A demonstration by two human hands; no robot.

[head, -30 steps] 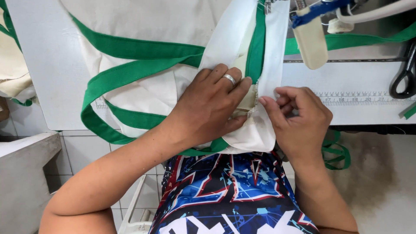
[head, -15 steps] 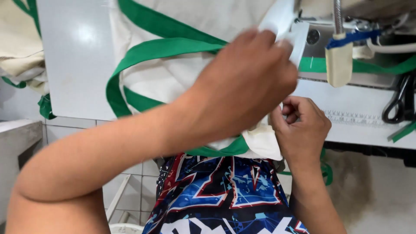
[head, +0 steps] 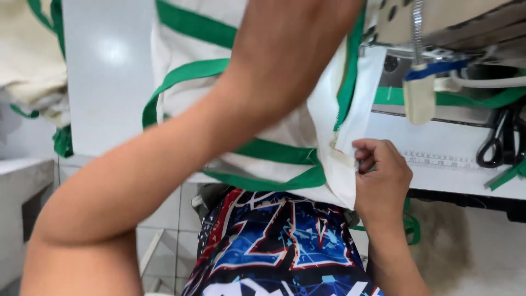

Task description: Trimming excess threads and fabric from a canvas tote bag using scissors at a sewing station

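Observation:
A white cloth bag [head: 183, 101] with green straps [head: 189, 73] lies on the white sewing table [head: 107, 93] and hangs over its front edge. My right hand [head: 383, 178] pinches the bag's white folded edge at the table's front, next to a green band [head: 346, 82] that runs up toward the machine. My left forearm [head: 219, 126] crosses the view diagonally, reaching up over the bag. Its hand is past the top edge of the picture and cannot be seen.
A sewing machine [head: 455, 24] stands at the top right, with a beige tab on a blue clip [head: 419, 98] hanging below it. Black scissors [head: 496, 140] lie at the right on the table. More cloth with green trim [head: 33, 77] is piled at the left.
My left hand has lifted off the bag's edge and reached up and forward out of view. My right hand still holds the white edge, and the view has moved closer.

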